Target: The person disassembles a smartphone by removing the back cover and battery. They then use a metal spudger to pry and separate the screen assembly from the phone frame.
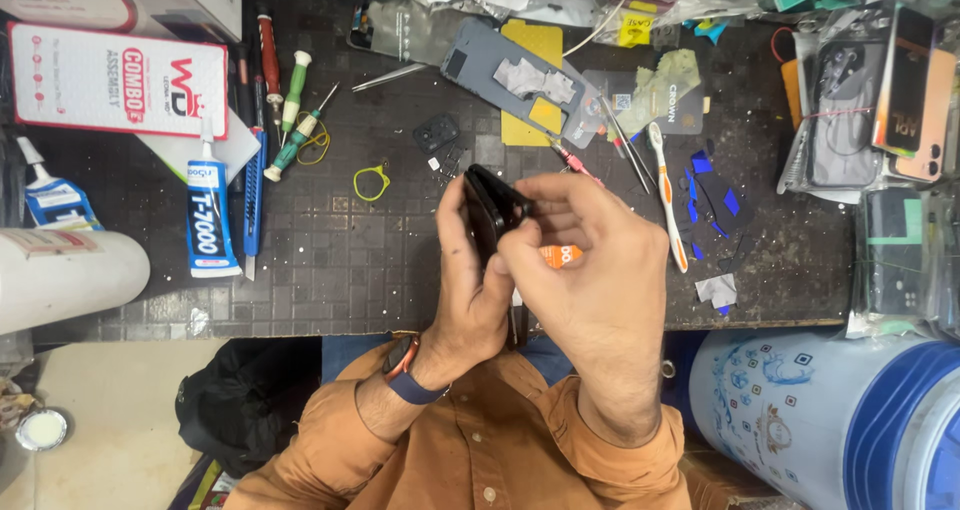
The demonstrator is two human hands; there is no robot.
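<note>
I hold a black phone edge-on above the dark desk, its long axis running from upper left, away from me, down toward my chest; my left hand wraps its near end in a closed grip while my right hand pinches its upper right edge with curled fingers. At the desk's far left lies a flat white box with red print. Just right of it a white glue tube with a blue label lies lengthwise, nozzle pointing away.
</note>
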